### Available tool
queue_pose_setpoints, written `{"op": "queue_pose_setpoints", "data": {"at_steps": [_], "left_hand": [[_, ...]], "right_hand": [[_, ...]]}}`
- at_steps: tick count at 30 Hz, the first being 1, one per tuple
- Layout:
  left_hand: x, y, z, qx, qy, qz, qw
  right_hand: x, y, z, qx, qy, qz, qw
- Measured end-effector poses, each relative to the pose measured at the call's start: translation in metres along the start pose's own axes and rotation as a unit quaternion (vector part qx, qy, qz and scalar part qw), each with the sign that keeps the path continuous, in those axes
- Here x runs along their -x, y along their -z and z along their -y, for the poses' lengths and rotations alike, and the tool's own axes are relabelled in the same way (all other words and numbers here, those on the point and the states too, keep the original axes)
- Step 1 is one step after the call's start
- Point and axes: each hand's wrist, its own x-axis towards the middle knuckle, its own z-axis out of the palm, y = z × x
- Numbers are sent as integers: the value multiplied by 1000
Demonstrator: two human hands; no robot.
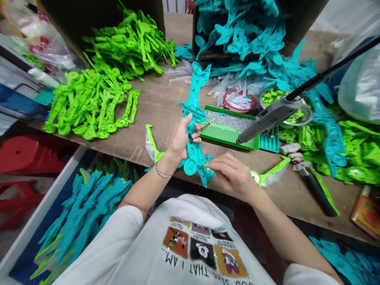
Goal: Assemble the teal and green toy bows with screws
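Observation:
My left hand (pixel 179 138) is wrapped round a long teal plastic toy shell (pixel 194 93), held up over the table's front edge. From beside its fingers a thin metal tool (pixel 210 122) juts toward the green tray; I cannot tell whether the hand grips it. At the shell's lower end, my right hand (pixel 233 172) has its fingertips pinched against a small side part. What lies between those fingertips is hidden. Lime-green arm pieces with clear plastic lie on either side, one left piece (pixel 152 144) and one right piece (pixel 271 172).
Behind the shell are a green tray (pixel 228 141) of small metal screws and a red basket (pixel 240 107) of white pieces. A grey power screwdriver (pixel 267 118) slants across the tray. Lime parts (pixel 86 101) heap at left, teal parts (pixel 246 35) at back. A drawer (pixel 86 209) holds teal shells.

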Motion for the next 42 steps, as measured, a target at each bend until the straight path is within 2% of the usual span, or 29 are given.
{"op": "queue_pose_setpoints", "data": {"at_steps": [12, 15, 17, 21, 24, 26, 28, 30, 33, 35, 37, 38, 40, 42], "left_hand": [[-2, 1, 12, -6, -19, 26, 999], [1, 3, 13, 4, -38, 27, 999], [4, 7, 14, 3, -70, 32, 997], [12, 22, 21, -22, -124, 69, 990], [20, 34, 28, -11, -116, 70, 991], [25, 42, 30, 0, -91, 96, 991], [30, 49, 26, 6, -67, 136, 988], [32, 56, 15, 13, -61, 157, 986], [31, 63, -10, 15, -66, 143, 987], [27, 65, -24, 6, -65, 105, 992], [22, 64, -28, -4, -65, 41, 997], [21, 64, -25, -7, -71, 6, 997], [21, 61, -11, -9, -87, -40, 995], [25, 57, 10, -13, -96, -53, 994]], "right_hand": [[3, -14, -4, -16, 6, 7, 1000], [2, -10, -3, -22, -7, 11, 1000], [0, 0, -1, -33, -40, 13, 999], [-4, 23, 2, -85, -187, 51, 977], [-4, 28, 3, -125, -279, 143, 941], [-3, 26, 3, -137, -320, 204, 915], [-1, 23, 5, -128, -345, 220, 903], [2, 22, 8, -99, -354, 223, 903], [10, 28, 11, -44, -352, 263, 897], [16, 36, 9, -37, -345, 281, 895], [19, 45, 6, -56, -338, 262, 902], [18, 49, 4, -73, -337, 230, 910], [10, 54, 0, -112, -340, 115, 927], [-6, 51, -1, -144, -330, -35, 932]]}}
